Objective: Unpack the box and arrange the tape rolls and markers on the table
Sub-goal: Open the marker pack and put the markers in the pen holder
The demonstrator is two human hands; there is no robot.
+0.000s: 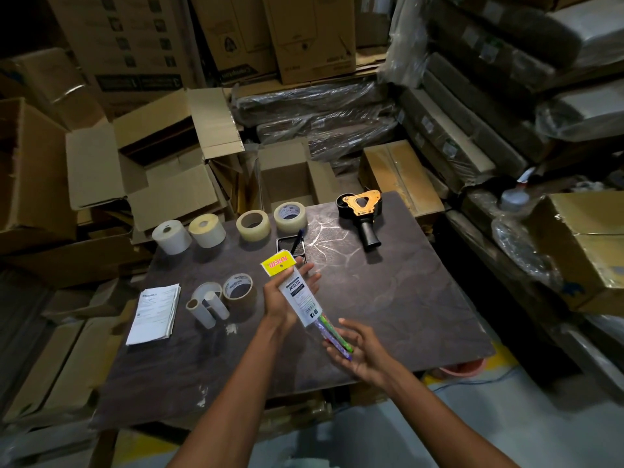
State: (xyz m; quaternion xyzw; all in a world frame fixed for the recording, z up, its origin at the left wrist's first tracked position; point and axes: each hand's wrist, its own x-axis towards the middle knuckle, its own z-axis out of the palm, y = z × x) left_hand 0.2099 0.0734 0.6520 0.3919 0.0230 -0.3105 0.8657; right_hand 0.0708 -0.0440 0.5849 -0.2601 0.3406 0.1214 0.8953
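Note:
Over the middle of the dark table (398, 298) I hold a pack of markers (297, 292) with a yellow "TOTEM" header, tilted up to the left. My left hand (283, 298) grips its white card. My right hand (358, 349) cups the lower end, where green and purple markers show. Along the table's far edge stand two white label rolls (171, 236) (207, 230) and two clear tape rolls (253, 225) (290, 216). A brown tape roll (239, 289) sits nearer, left of my hands.
A black and orange tape dispenser (362, 211) lies at the far right of the table. A small black tray with a pen (291, 245) sits behind the pack. Cardboard cores (206, 307) and folded papers (154, 312) lie left. Open cardboard boxes (287, 177) crowd around the table.

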